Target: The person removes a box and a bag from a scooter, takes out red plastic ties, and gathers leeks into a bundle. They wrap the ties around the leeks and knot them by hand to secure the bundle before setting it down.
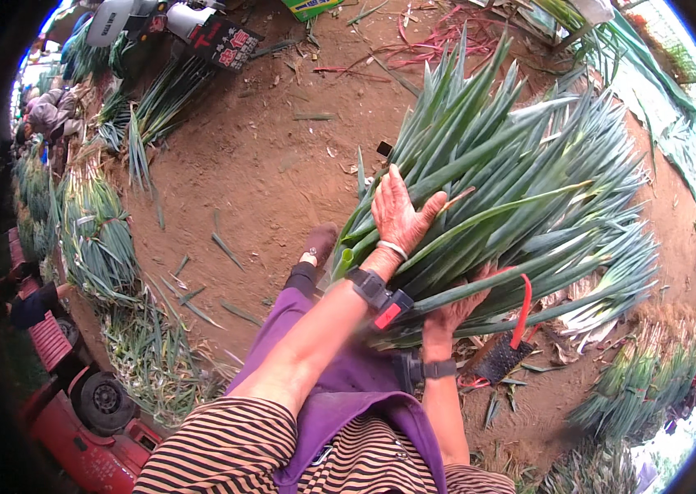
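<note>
Green onion bundle [521, 169], 1, ahead-right of lap. I judge it bulky, springy, crease-prone; cradle from below, 2 hands. Left hand [401, 218]: thumb spread. Right hand [448, 317]: fingers part-hidden, cannot tell.

From over here, the camera sits on the head of a person [364, 461], the left one of two. It looks down past the striped sleeves [216, 440] at the left hand [400, 216] and right hand [450, 314], both close by. It sees very wide: brown ground [257, 156] goes far out, bending near the edge.
</note>
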Motion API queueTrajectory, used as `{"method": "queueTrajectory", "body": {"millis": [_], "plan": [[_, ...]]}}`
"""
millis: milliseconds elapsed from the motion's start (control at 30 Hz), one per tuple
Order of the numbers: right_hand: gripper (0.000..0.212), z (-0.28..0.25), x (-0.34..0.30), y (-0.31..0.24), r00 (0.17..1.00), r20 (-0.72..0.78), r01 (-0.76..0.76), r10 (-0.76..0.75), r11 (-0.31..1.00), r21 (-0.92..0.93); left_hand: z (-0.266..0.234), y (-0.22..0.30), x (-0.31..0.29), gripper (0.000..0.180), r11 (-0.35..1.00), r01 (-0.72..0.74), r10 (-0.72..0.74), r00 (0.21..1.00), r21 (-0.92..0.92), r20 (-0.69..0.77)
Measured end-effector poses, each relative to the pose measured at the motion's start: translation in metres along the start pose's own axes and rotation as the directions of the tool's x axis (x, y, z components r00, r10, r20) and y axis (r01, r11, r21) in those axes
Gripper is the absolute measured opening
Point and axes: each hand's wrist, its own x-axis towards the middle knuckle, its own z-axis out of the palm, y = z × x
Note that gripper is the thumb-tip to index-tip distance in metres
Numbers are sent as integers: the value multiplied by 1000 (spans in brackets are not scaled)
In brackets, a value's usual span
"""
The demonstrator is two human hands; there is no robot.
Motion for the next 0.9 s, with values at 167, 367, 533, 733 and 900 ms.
{"method": "queueTrajectory", "body": {"millis": [167,367,533,733,900], "plan": [[54,31,28,24,995,-90,37,-53,984,-172,34,-9,21,97,970,-28,47,996,242,-72],[56,68,60,16,832,44,-439,553,704,-559,65,-44,54,94,935,28,-34,999,353,11],[56,109,71,95,955,73,-201,286,811,-550,112,-80,81,80,866,19,-12,1000,500,-16],[57,119,95,105,863,75,-375,500,733,-568,141,-89,93,48,662,43,60,992,748,-111],[56,127,95,109,896,-3,-270,444,540,-797,116,-113,95,61,924,18,-85,983,381,161]]}}
